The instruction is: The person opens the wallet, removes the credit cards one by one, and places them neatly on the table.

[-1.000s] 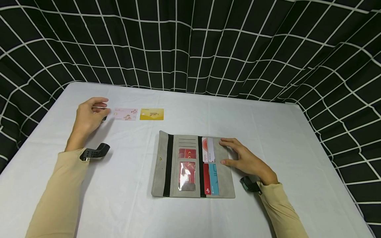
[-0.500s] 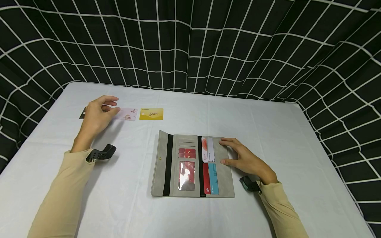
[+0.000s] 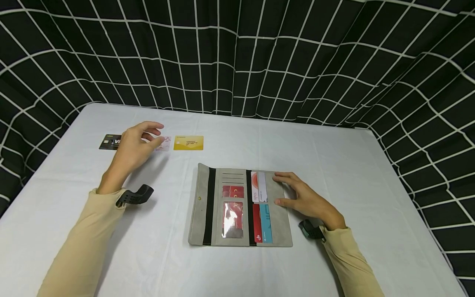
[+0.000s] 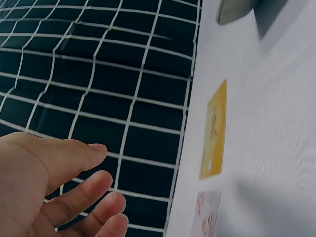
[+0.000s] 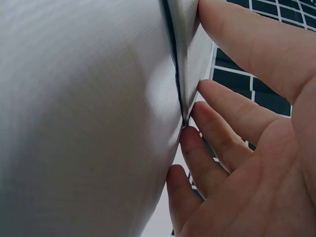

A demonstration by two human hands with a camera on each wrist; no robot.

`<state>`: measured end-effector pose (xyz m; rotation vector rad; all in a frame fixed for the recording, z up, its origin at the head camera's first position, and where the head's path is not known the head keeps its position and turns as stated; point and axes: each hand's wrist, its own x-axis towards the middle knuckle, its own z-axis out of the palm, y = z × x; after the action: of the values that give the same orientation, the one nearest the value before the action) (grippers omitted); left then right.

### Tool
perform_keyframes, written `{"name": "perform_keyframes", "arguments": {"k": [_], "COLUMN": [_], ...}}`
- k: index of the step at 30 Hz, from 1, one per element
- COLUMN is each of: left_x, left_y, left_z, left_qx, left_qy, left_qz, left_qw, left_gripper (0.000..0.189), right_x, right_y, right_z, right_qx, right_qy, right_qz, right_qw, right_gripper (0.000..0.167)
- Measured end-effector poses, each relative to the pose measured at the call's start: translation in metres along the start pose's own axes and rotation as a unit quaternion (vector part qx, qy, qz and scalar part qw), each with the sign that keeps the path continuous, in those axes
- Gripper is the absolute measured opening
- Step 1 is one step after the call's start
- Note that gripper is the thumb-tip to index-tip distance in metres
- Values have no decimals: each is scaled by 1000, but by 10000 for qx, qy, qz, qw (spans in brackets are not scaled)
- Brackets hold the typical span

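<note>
Plainly, a grey wallet (image 3: 281, 229) lies unfolded near the middle of the tabletop (image 3: 237, 272); the right hand (image 3: 309, 200) rests lightly at its right-hand panel, the thumb and fingers apart and not curled round it; on that panel a red card (image 3: 257, 223) and a blue card (image 3: 266, 223) stand side by side in the nearer part, with a white card (image 3: 254, 187) and a pale card (image 3: 262, 187) beyond them; the middle panel carries reddish cards (image 3: 233, 192) in a slot, and a clear window (image 3: 232, 220) with a glare across it; a small gold snap (image 3: 200, 198) sits on the left flap.

Farther off, beyond the wallet and to its left, the left hand (image 3: 135, 145) hovers over a pink card (image 3: 166, 144), covering much of it in the head view; its fingers are loosely bent, apart from the thumb, and grip nothing; to the right of that card lies a yellow card (image 3: 188, 142), to its left a black card (image 3: 109, 142), partly behind the hand; both sleeves are tan; behind the tabletop hangs a black cloth (image 3: 226, 53) with a white grid.
</note>
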<state>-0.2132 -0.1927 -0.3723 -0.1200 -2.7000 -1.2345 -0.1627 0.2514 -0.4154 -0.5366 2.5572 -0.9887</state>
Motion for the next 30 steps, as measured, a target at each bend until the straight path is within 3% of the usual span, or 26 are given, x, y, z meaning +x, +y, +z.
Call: {"name": "perform_keyframes", "arguments": {"k": [8, 15, 30], "left_x": [-4, -8, -19], "left_y": [15, 24, 43], "left_z": [13, 31, 53], "left_qx": [29, 57, 70], "left_qy": [-166, -522, -1021], "left_qz": [303, 625, 875], "left_qw": [9994, 9967, 9909], "left_gripper": [32, 32, 33], "right_x": [0, 0, 0], "right_y": [0, -2, -1], "right_z": [0, -1, -1], "right_qx": [-14, -12, -32], "right_qy": [-1, 5, 19], "right_qz": [-24, -10, -30], "right_qw": [10000, 10000, 10000], "right_gripper": [72, 71, 71]}}
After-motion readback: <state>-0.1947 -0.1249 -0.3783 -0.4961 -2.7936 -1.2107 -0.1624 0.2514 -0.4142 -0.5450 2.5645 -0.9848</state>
